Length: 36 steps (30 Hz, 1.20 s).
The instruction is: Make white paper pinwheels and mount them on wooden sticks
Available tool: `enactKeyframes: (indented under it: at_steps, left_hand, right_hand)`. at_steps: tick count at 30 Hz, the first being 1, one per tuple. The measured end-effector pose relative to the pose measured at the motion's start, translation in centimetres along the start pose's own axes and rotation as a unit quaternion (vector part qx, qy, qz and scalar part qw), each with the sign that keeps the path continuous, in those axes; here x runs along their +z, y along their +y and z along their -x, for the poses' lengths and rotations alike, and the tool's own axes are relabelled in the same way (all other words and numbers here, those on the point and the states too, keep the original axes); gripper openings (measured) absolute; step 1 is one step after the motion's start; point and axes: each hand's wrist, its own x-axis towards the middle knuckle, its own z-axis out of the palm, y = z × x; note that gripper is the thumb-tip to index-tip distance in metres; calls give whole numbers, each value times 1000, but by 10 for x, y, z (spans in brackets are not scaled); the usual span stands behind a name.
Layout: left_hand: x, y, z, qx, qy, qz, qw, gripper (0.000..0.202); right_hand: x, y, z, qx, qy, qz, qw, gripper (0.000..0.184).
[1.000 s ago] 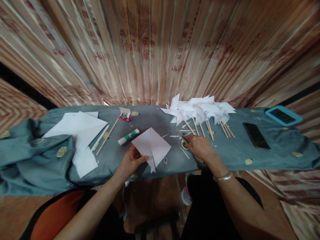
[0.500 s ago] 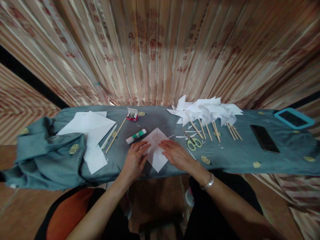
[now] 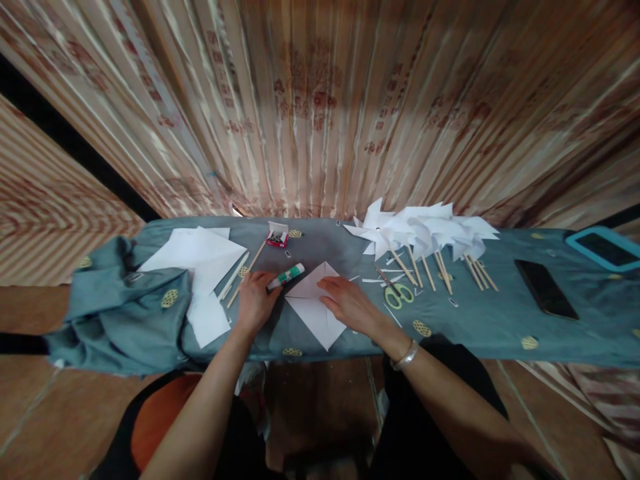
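A square of white paper (image 3: 325, 327) with crossing crease lines lies cornerwise before me on the cloth-covered table. My right hand (image 3: 347, 303) rests on its right part, fingers stretched out and apart. To the left of the paper, my left hand (image 3: 256, 300) has its thumb and fingers about the near end of a green and white glue stick (image 3: 289, 274), which lies slanted on the cloth. The fingertips of that hand are partly hidden. Just beyond it are a thin wooden stick (image 3: 257, 255) and a white pen-like stick (image 3: 233, 275).
White paper sheets (image 3: 210, 257) lie at left, with an open red box of small metal pins (image 3: 277, 237) farther back. Right of the paper are green-handled scissors (image 3: 399, 295), paper strips, several paper pinwheels (image 3: 425, 227) on sticks, a black phone (image 3: 546, 289) and a blue-framed tablet (image 3: 605, 248).
My left hand has left the paper and moved left to the glue stick. My right hand stays on the paper. The whole view has shifted slightly.
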Motion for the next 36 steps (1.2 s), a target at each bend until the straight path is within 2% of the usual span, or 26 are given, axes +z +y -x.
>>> enactKeyframes:
  at_steps: [2,4,5,6,8,11,13,17,20,23,26,29,32,36]
  left_hand:
    - [-5,6,1,-7,4,18,1000,22]
    - [-11,17,4,-12,1,53,998,27]
    - [-14,24,7,-11,-9,79,997,29]
    - [-16,32,11,-18,-28,145,989,30]
    - [-19,46,19,-26,-51,228,972,30]
    - [-18,61,29,-19,-80,272,959,28]
    - [-18,65,31,-20,-88,279,956,28]
    - [-23,58,27,-28,-78,263,961,31]
    - [-25,43,17,-19,-52,200,978,33]
    - [-15,22,4,-2,-19,107,994,34]
    - [2,3,-6,-5,-16,29,999,40]
    - [14,-8,-8,2,-27,-1,1000,42]
    - [17,-13,-4,36,-34,6,999,43]
    - [13,-18,0,70,-16,10,997,43]
  right_hand:
    - [0,-2,-3,42,18,-72,996,28]
    - [0,-5,-5,115,40,-215,969,27]
    - [-1,-7,-6,149,50,-311,937,29]
    - [-1,-9,-7,171,55,-405,896,33]
    - [-1,-13,-8,184,60,-542,818,39]
    - [-3,-18,-7,186,69,-622,758,36]
    - [-7,-16,-6,198,92,-673,706,34]
    - [-24,-4,-6,240,130,-753,598,27]
    - [-37,5,-3,275,112,-806,512,18]
    - [-42,7,1,274,82,-852,438,16]
    - [-40,7,5,248,48,-881,400,13]
    - [-37,9,8,235,30,-894,380,10]
    - [-36,10,13,239,34,-900,363,9]
    - [-39,8,19,244,48,-904,348,9]
